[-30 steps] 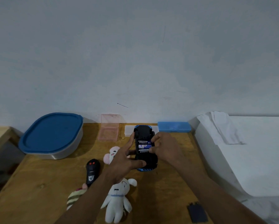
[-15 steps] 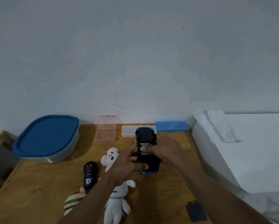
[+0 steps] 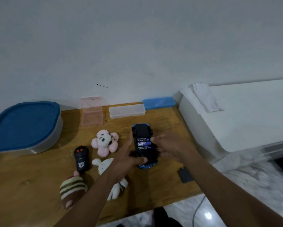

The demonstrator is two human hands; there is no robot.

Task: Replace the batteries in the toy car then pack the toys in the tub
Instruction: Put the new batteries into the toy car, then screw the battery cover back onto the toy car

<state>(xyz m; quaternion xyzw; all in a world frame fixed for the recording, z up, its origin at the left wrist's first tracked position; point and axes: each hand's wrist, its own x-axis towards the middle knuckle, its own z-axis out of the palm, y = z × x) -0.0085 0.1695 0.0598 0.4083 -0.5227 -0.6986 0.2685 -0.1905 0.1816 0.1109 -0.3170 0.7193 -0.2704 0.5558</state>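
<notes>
**Both hands on the upturned toy car**

Your left hand grips the toy car, which lies belly-up on the bench. The thumb is curled across its near end and the other fingers wrap its left flank. Your right hand comes in from the other side. Its fingers touch the right ends of the batteries, which sit side by side in the open bay. That hand is blurred, so I cannot tell whether those fingers pinch a cell or only press on it.

Just left of your left fingers lies a pink plush, and a white rabbit plush lies under your left wrist. Further left are a black remote and, nearer you, a striped plush. Near your right forearm, on its nearer side, a small black cover lies flat on the bench.

The tub stands well to the left of your fingers, with its blue lid on. Beyond your fingers, along the wall, stand a pink box, a clear case and a blue case. To the right of your right hand is a bed with a white cloth on it.
</notes>
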